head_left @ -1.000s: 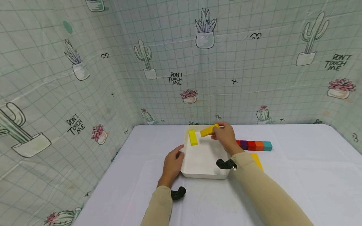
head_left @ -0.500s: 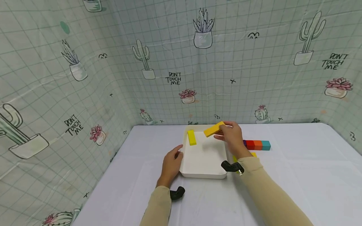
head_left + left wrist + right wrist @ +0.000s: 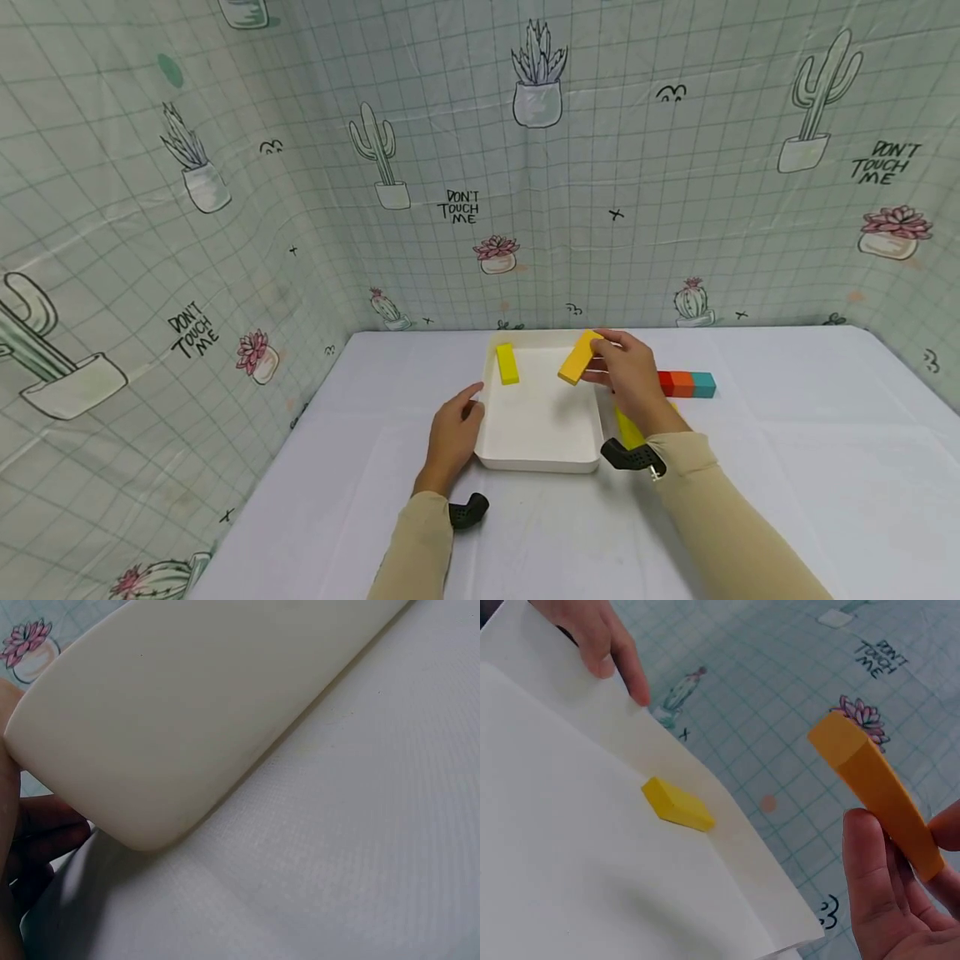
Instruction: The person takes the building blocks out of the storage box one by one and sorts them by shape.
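My right hand [image 3: 630, 375] pinches a yellow-orange rectangular block [image 3: 579, 358] by one end, between thumb and fingers. The block hangs tilted over the right side of a shallow white tray [image 3: 536, 442], its shadow falling on the tray floor. In the right wrist view the same block [image 3: 881, 791] slants up out of the fingertips. A bright yellow block [image 3: 507, 364] lies inside the tray near the far left corner. My left hand [image 3: 452, 433] holds the tray's left rim, the thumb at the edge and other fingers outside the wall [image 3: 187, 735].
Right of the tray, a row of coloured cubes [image 3: 682, 384] is partly covered by my right hand. Below it, a yellow piece [image 3: 628, 429] shows beside my right wrist. A cactus-print cloth [image 3: 600, 167] stands behind the white-covered table [image 3: 810, 467].
My right hand has shifted right and slightly nearer, turning the held block from nearly level to a steeper slant. My left hand stays at the tray's rim.
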Available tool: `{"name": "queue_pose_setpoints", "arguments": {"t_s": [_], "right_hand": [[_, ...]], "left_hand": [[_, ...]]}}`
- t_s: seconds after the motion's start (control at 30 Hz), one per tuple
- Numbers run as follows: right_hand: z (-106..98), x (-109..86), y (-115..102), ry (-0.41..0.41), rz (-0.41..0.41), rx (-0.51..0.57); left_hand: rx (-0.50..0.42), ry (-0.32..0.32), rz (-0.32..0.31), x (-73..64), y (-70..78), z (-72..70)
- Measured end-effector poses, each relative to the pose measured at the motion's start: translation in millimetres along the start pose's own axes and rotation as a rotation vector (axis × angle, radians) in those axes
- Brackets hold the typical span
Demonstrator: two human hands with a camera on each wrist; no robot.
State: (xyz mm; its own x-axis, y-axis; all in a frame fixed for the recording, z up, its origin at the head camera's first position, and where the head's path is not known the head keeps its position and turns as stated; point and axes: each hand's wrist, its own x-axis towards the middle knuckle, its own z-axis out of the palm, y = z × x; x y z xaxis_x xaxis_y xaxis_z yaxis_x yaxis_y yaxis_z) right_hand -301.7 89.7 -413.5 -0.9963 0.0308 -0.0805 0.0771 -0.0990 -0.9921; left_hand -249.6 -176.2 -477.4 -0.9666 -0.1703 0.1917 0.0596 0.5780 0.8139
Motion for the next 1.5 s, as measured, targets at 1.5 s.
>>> {"name": "queue_pose_setpoints", "arguments": {"t_s": [1.5], "right_hand": [[-119, -34.7, 10, -0.1, 0.059, -0.191]], "left_hand": [[0.012, -0.012, -0.031, -1.4, 3.1, 0.5]]}}
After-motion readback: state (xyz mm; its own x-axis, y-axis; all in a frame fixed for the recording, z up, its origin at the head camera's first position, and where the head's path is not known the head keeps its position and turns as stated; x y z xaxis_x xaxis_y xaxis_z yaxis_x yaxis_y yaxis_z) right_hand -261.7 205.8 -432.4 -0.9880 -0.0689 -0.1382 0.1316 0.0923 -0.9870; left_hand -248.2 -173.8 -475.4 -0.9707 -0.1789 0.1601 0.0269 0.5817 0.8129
